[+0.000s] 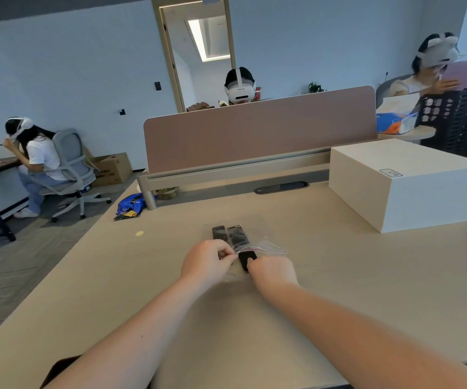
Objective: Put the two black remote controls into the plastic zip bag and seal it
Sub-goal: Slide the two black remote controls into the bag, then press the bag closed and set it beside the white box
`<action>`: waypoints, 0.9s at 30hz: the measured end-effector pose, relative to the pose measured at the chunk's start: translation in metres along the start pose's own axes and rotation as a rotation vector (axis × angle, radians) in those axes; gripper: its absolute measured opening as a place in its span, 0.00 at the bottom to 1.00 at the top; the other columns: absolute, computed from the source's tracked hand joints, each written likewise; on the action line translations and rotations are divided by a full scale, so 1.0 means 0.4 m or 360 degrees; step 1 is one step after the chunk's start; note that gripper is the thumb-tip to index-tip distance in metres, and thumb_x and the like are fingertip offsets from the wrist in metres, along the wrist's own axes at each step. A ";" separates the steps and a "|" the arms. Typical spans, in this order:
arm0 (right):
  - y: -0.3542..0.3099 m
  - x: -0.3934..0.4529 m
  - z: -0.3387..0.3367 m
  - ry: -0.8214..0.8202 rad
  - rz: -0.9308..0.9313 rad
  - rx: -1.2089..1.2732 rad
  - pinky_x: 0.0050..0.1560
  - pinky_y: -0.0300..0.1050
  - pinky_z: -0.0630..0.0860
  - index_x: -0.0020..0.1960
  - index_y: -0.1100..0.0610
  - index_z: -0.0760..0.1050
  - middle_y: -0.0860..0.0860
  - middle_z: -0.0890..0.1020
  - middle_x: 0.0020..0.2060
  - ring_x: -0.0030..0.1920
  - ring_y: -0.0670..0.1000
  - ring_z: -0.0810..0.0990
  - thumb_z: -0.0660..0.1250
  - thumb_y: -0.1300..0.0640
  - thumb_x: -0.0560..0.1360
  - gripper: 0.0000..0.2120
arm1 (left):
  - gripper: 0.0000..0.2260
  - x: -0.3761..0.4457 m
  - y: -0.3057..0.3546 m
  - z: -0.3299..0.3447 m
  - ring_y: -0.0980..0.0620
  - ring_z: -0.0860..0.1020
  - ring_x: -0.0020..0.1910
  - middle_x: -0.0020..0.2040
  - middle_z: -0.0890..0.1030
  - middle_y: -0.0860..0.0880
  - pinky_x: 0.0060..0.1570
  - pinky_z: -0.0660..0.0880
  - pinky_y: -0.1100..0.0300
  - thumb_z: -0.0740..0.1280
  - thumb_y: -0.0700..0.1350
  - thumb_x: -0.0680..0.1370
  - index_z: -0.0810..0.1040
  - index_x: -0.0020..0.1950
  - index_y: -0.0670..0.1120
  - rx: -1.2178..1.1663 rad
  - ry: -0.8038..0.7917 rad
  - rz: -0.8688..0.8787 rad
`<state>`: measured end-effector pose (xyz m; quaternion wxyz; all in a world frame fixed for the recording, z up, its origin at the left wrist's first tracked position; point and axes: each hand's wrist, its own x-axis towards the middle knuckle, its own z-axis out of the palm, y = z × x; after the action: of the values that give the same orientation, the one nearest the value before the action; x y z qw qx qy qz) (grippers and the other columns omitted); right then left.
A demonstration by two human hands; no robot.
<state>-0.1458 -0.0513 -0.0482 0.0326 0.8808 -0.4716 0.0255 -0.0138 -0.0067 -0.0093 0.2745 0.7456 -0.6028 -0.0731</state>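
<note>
Both remotes lay side by side on the desk [339, 290], long axes running away from the person. Left remote [218, 232] was mostly hidden by the left hand [205, 262]; right remote [240, 242] sat partly inside the clear zip bag [266, 245], near end sticking out of the mouth. Left hand pinched the bag's edge. Right hand [274, 269] gripped the right remote's near end. White box [406, 183] stood well off to the right, desk divider [260, 127] behind.

1. The two remote controls [233, 237] are black.
2. The zip bag [263, 245] is clear, with a reddish strip.
3. The table [339, 276] is beige.
4. The box [406, 183] is cream-white.
5. The divider [260, 127] is dusty pink.
</note>
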 end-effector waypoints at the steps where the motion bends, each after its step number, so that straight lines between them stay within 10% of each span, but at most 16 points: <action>1: -0.007 0.005 -0.004 0.0008 -0.0045 -0.0049 0.42 0.45 0.69 0.60 0.60 0.74 0.56 0.83 0.55 0.55 0.59 0.81 0.58 0.68 0.77 0.14 | 0.04 0.001 -0.002 0.000 0.52 0.76 0.39 0.35 0.80 0.54 0.38 0.70 0.62 0.70 0.48 0.73 0.82 0.39 0.52 0.0000 0.0002 0.0008; 14: 0.005 0.039 0.007 0.0038 -0.0013 0.0181 0.53 0.49 0.77 0.68 0.49 0.69 0.51 0.77 0.64 0.60 0.55 0.79 0.57 0.63 0.78 0.20 | 0.04 -0.006 -0.021 0.002 0.52 0.77 0.42 0.38 0.79 0.56 0.41 0.73 0.60 0.70 0.51 0.73 0.82 0.43 0.52 0.0073 -0.0026 0.0091; 21: 0.121 -0.046 -0.002 0.0714 -0.0039 0.0251 0.26 0.45 0.69 0.40 0.58 0.77 0.54 0.80 0.38 0.38 0.59 0.82 0.69 0.56 0.73 0.06 | 0.24 -0.048 -0.059 -0.009 0.53 0.72 0.61 0.59 0.78 0.58 0.55 0.73 0.55 0.71 0.61 0.69 0.73 0.62 0.57 0.0494 -0.0266 0.0333; 27: 0.191 -0.039 0.022 0.0233 0.0356 0.0644 0.47 0.48 0.76 0.65 0.49 0.68 0.52 0.78 0.57 0.54 0.58 0.79 0.60 0.47 0.78 0.17 | 0.10 -0.064 -0.117 0.020 0.47 0.78 0.52 0.52 0.82 0.52 0.45 0.76 0.54 0.61 0.50 0.76 0.79 0.52 0.49 0.0551 -0.0021 0.0636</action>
<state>-0.2180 -0.0813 -0.0555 -0.1134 0.8074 -0.5481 0.1866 0.0162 0.0207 -0.0452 0.1479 0.6470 -0.7435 0.0817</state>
